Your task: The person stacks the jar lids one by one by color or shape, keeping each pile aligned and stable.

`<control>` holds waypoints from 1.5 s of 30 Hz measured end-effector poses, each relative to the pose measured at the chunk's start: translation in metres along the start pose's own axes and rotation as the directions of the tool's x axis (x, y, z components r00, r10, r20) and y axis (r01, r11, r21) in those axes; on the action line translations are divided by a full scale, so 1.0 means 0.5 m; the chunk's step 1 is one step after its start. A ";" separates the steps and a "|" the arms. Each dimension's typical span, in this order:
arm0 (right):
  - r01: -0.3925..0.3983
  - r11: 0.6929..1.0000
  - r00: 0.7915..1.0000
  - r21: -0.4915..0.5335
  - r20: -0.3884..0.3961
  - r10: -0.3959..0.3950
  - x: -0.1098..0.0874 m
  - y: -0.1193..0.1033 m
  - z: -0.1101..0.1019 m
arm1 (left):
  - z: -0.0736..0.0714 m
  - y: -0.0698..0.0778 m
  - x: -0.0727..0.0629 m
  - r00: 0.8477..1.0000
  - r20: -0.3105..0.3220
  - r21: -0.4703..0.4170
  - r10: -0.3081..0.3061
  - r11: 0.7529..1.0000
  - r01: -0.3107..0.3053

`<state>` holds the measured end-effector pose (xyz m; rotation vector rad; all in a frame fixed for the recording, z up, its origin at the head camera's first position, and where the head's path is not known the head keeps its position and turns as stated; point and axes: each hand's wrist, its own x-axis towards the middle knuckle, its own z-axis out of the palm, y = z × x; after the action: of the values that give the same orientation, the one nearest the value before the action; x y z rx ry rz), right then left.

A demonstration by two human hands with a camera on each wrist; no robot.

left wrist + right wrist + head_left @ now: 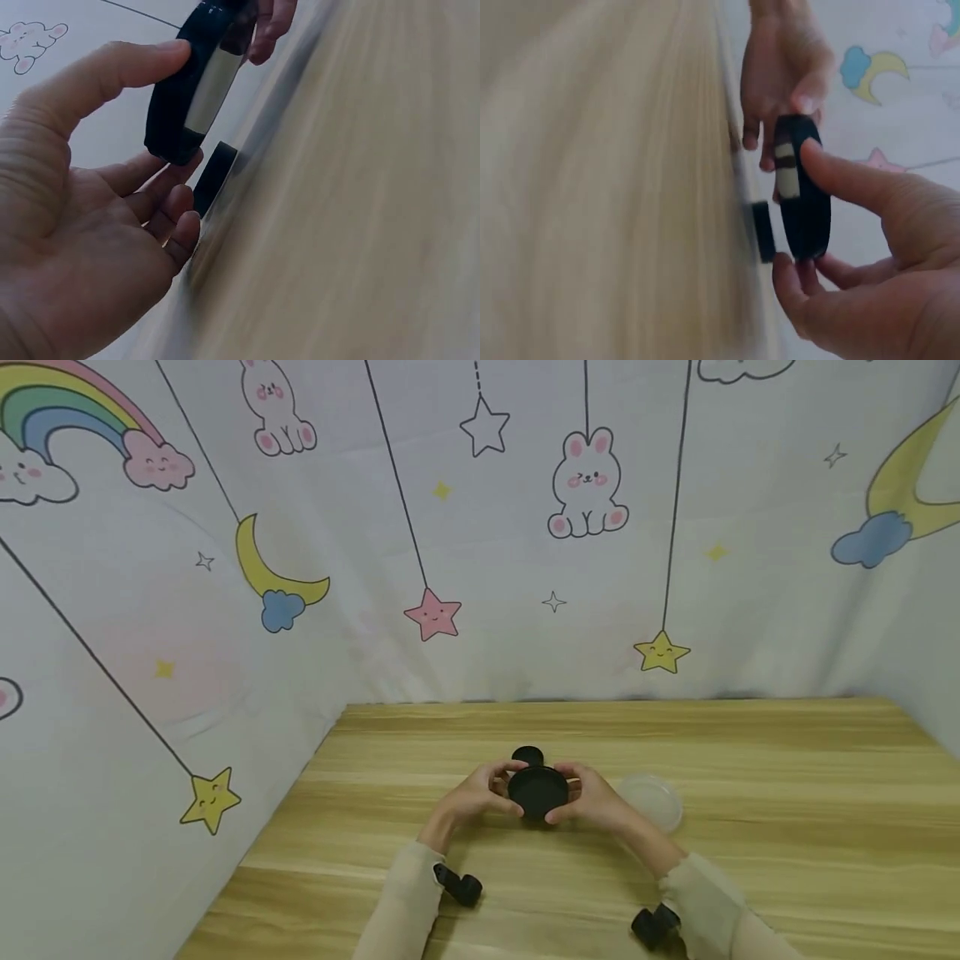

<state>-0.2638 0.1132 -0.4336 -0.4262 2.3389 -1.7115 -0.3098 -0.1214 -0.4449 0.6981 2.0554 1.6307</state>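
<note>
Between both hands is a shallow, round black dish-like piece (537, 794) with a raised rim. A pale strip (212, 90) shows on its side in the left wrist view. My left hand (480, 792) pinches its left edge, thumb on the near face and fingertips at the far side. On the opposite edge my right hand (596, 799) pinches it the same way. The piece is tilted and held above the table in both wrist views. Just beyond it stands a smaller round black object (528, 755), partly hidden; its kind is unclear.
A clear, round, shallow plastic piece (663, 803) lies on the wooden table (787, 827) beside my right hand and wrist, which partly cover it. Behind the table hangs a pale cloth (510, 668) printed with stars, rabbits and moons. Each sleeve carries a small black device (467, 889).
</note>
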 end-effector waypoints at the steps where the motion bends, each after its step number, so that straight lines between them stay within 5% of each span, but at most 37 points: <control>1: -0.002 1.000 1.000 -0.009 -0.001 0.002 0.001 0.003 0.005 | -0.003 -0.003 -0.001 1.000 0.004 0.015 0.004 1.000 -0.004; 9: -0.027 0.999 0.998 -0.032 -0.059 0.025 0.009 0.028 0.029 | -0.011 -0.013 -0.004 1.000 -0.023 0.148 -0.016 0.989 0.019; 16: 0.019 0.999 1.000 -0.026 -0.001 -0.019 0.018 0.032 0.031 | -0.012 -0.014 -0.008 0.999 -0.035 0.243 -0.023 0.970 0.031; 30: 0.062 0.998 0.994 -0.009 0.086 -0.061 0.028 0.029 0.029 | -0.017 -0.017 -0.017 0.999 -0.037 0.265 -0.005 0.964 0.014; 34: 0.003 1.000 0.999 -0.016 0.049 -0.002 0.031 0.025 0.025 | -0.022 -0.020 -0.018 0.999 -0.041 0.272 0.001 0.962 0.011; 39: -0.102 0.994 0.993 0.041 -0.063 0.105 0.039 0.011 0.016 | -0.028 -0.019 -0.018 0.994 -0.107 0.175 -0.011 0.984 0.030; 45: -0.056 0.987 0.973 0.150 -0.213 0.088 0.068 0.000 0.004 | -0.031 -0.030 -0.006 0.957 -0.288 -0.031 -0.030 0.999 0.022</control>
<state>-0.2951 0.0994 -0.4340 -0.1305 2.3210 -1.9646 -0.3190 -0.1379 -0.4559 0.4411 2.2240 1.8323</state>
